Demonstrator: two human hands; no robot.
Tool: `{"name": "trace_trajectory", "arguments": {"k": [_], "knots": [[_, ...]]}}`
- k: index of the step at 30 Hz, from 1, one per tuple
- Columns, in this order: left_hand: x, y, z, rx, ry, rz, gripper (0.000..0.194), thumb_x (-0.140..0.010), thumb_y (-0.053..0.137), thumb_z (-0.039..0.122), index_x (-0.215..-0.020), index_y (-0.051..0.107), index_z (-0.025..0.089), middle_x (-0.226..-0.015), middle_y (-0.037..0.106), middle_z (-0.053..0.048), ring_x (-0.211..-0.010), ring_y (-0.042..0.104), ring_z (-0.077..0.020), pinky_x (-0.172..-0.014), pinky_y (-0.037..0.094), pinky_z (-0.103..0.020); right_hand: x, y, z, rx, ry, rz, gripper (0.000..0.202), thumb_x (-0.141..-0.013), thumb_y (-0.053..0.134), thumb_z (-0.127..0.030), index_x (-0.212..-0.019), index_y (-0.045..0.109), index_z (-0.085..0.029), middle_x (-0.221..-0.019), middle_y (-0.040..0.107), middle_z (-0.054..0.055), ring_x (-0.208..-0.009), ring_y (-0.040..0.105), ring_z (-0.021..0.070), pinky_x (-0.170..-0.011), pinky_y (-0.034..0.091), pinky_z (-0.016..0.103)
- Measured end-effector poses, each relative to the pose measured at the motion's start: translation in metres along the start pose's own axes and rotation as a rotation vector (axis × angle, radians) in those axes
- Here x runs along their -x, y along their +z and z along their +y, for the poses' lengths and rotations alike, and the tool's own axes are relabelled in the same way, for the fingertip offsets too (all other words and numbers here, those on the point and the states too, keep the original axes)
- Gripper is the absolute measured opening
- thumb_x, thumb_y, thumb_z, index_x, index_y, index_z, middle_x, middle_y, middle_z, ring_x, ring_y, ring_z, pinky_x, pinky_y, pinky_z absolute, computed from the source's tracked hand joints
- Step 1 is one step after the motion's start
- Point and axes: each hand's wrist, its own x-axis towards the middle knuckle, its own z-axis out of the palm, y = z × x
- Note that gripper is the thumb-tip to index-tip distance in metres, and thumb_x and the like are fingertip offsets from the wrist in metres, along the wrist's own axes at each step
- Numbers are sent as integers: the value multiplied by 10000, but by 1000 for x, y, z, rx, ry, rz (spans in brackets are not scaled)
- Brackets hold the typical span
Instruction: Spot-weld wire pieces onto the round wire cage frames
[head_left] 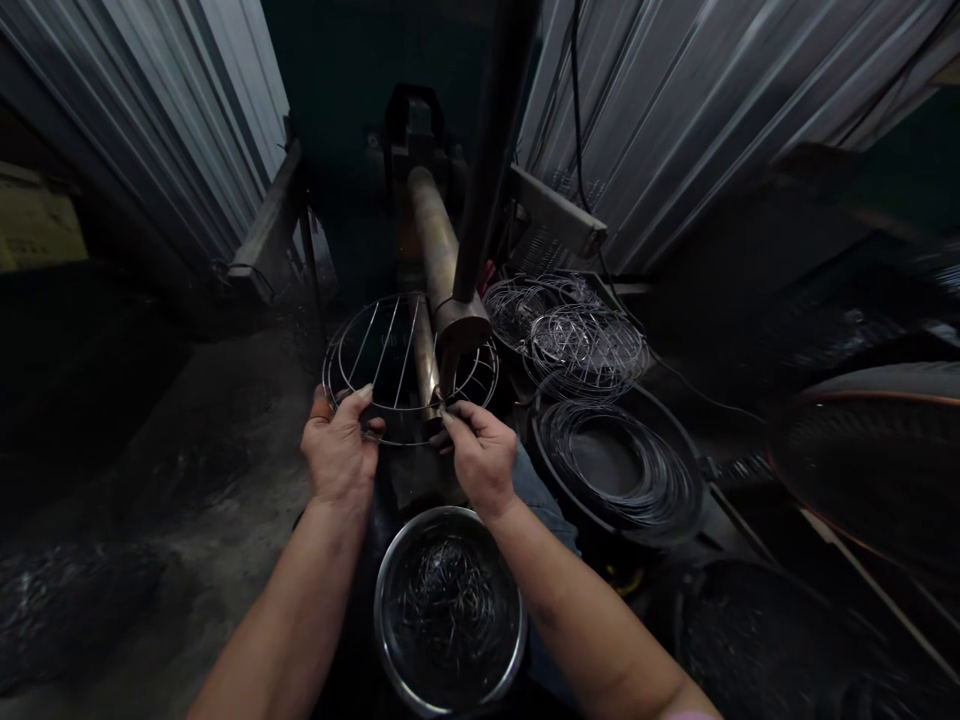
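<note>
A round wire rack (388, 340) with several crossbars is set around the lower arm of a spot-welding machine (441, 240). My left hand (341, 440) is closed on the rack's near left rim, thumb on top. Close to the electrode tips, my right hand (480, 450) pinches at the near rim; whether its fingers hold a separate short wire as well is too small to tell. The upper and lower electrodes meet the rim just beyond my right fingertips. Below my hands sits a steel bowl (381, 610) with many short wire pieces (454, 600) in it.
To the right, a black tub (694, 470) holds wire rings (622, 465). Finished-looking round racks (589, 345) are piled behind it. Corrugated metal sheets (675, 110) stand on both sides, and a dark cable (579, 120) hangs at the right. A large round basin (870, 470) stands far right.
</note>
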Motion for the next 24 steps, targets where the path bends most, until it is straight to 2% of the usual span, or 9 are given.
{"name": "trace_trajectory", "arguments": {"k": [4,8,12,16,21,24], "knots": [[-3,2,-4,-22,-9,13,491,-466,809,161,-834,486,201,-720,535,51,-582,516,-97,-448,356,-197,-4,2,-7,0,15,3,162,-760,633,-303,-803,700,-162,-628,659,-6,-524,640,136,-480,492,215],[-5,3,-6,-50,47,-5,432,-498,803,207,-786,480,189,-716,537,43,-561,508,-91,-439,357,-199,-5,-2,-9,-18,65,-33,195,-764,624,-326,-835,703,-163,-574,637,-22,-511,635,141,-458,488,214],[-5,4,-4,-37,64,-9,448,-486,798,202,-779,460,195,-701,523,51,-564,509,-91,-433,345,-187,-5,-15,-2,138,11,-155,204,-767,639,-318,-904,715,-187,-742,710,7,-599,668,154,-498,510,225],[-5,5,-3,-25,43,12,476,-467,794,181,-800,455,206,-682,514,57,-558,502,-96,-425,333,-191,-3,-23,3,279,-88,-137,178,-771,625,-270,-899,733,-209,-867,733,19,-673,673,154,-599,540,246],[-5,5,-5,-53,50,9,454,-500,777,168,-824,463,215,-682,513,47,-568,503,-99,-428,327,-196,-6,-23,3,284,-119,-147,138,-765,623,-246,-837,732,-202,-779,709,-1,-664,657,144,-651,543,256],[-6,4,-8,-55,31,-2,472,-514,784,147,-861,474,226,-704,519,37,-591,523,-106,-433,313,-196,-11,-23,7,213,-82,-157,134,-773,630,-281,-821,721,-195,-742,686,-12,-631,652,138,-608,539,257]]}}
